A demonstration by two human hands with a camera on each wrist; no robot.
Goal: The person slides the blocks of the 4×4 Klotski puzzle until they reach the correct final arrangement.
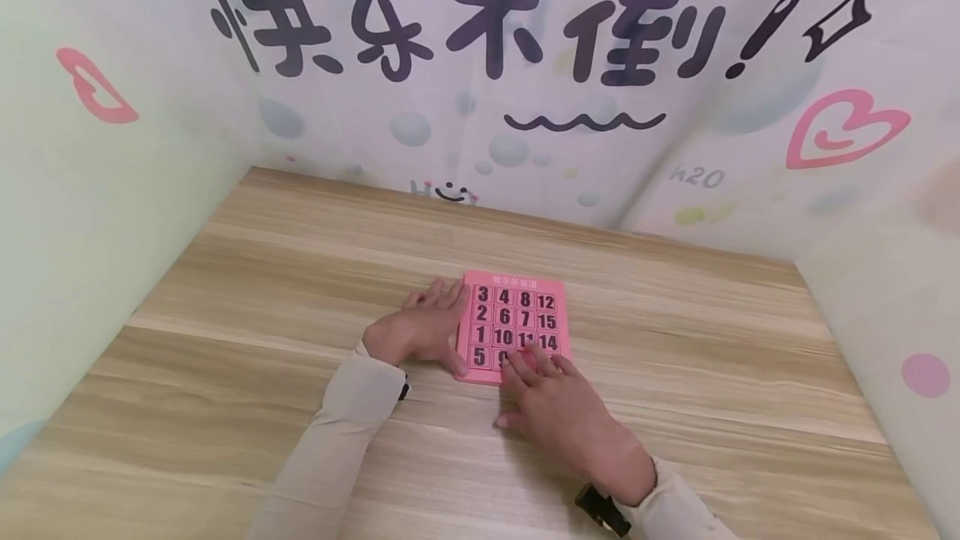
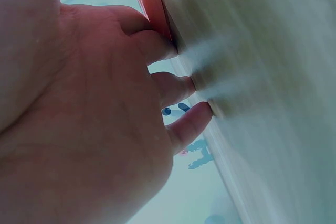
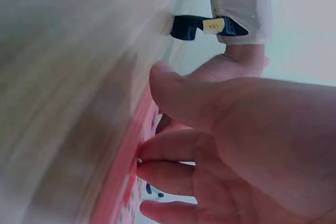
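Note:
A pink sliding number puzzle (image 1: 513, 282) lies flat on the wooden table, its black-numbered tiles in rows inside a frame. Along its left side rests my left hand (image 1: 423, 327), with the thumb at the near left corner and the fingers by the left edge. In the left wrist view, several fingertips (image 2: 202, 119) of that hand touch the tabletop beside the pink edge. My right hand (image 1: 566, 415) reaches over the near right part, extended fingertips on the bottom row. These fingers hide the lower right tiles and part of the 9; the thumb stays off the board.
The wooden table (image 1: 675, 340) reaches back to a white printed cloth (image 1: 465, 148) with large black characters. Pale walls or cloth panels (image 1: 97, 215) stand at both sides. Each wrist carries a black strap (image 1: 602, 511) over a light sleeve.

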